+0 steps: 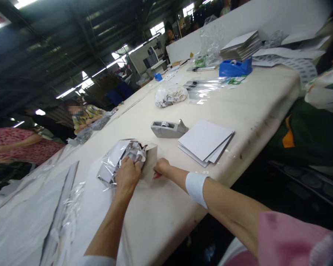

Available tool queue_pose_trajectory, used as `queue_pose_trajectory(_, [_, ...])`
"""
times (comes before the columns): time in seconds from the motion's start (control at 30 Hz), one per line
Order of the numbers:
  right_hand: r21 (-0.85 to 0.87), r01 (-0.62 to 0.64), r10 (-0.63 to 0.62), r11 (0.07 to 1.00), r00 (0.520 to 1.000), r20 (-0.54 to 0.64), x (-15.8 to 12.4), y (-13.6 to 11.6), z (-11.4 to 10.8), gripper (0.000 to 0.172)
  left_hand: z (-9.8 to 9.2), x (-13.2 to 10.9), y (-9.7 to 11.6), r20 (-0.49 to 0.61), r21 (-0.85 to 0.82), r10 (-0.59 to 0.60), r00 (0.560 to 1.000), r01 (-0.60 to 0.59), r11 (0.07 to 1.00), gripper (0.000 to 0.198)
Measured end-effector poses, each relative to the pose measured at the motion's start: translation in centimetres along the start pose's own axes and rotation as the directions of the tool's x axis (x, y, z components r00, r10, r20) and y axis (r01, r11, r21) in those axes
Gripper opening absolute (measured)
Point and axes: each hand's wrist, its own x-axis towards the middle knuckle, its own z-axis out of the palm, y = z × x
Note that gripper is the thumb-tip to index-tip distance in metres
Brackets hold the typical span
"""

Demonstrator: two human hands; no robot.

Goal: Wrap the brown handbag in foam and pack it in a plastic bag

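Note:
On the white-covered table, my left hand point(128, 173) is closed on a crinkled transparent plastic bag point(107, 168) with pale and dark flat contents that I cannot make out. Just to the right, a greyish card point(149, 166) stands tilted against the bag. My right hand point(161, 168) has its fingers curled together at the card's right edge, pinching it; the fingertips are partly hidden. Beyond my hands sits a grey tape dispenser point(168, 129). A small stack of white cards point(205, 140) lies to the right of it, near the table edge.
Large plastic-wrapped sheets point(30, 218) cover the near left. Farther back are a bundle in a plastic bag point(170, 95), transparent sleeves point(207, 88), a blue tape dispenser point(235, 67) and a stack of boards point(241, 46). People point(86, 114) work along the left side.

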Motion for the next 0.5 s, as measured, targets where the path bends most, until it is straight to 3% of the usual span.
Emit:
queue_pose_trajectory(0.13, [-0.149, 0.004, -0.015, 0.989, 0.997, -0.078, -0.1, 1.2, -1.8, 0.021, 0.8, -1.1, 0.8, 0.058, -0.002, 0.032, 0.998, -0.032, 0.999, 0.031])
queue_pose_trajectory(0.37, [-0.193, 0.224, -0.232, 0.955, 0.973, -0.018, -3.7, 2.3, -1.8, 0.019, 2.8, -1.7, 2.9, 0.222, 0.035, 0.063, 0.973, -0.073, 0.997, 0.032])
queue_pose_trajectory(0.5, [-0.228, 0.351, -0.361, 0.908, 0.932, -0.006, -4.7, 2.5, -1.9, 0.025, 3.2, -1.0, 2.4, 0.275, 0.040, 0.035, 0.961, -0.047, 0.998, 0.031])
